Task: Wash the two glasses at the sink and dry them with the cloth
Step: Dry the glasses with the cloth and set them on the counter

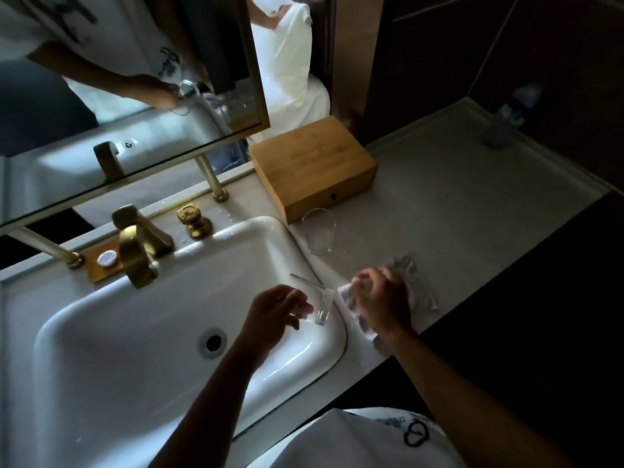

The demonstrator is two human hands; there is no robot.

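Note:
My left hand (277,307) holds a clear glass (319,300) tilted on its side over the right end of the white sink (135,332). My right hand (381,298) grips a pale patterned cloth (410,282) that lies on the counter just right of the sink rim. The cloth bunches under my fingers and spreads toward the counter's front edge. A second clear glass (319,231) stands upright on the counter behind my hands, close to the sink's back right corner.
A brass faucet (138,255) and brass handle (194,219) stand behind the basin. A wooden box (314,167) sits at the back of the grey counter (472,184). A plastic bottle (506,116) stands far right. A mirror (118,96) hangs above.

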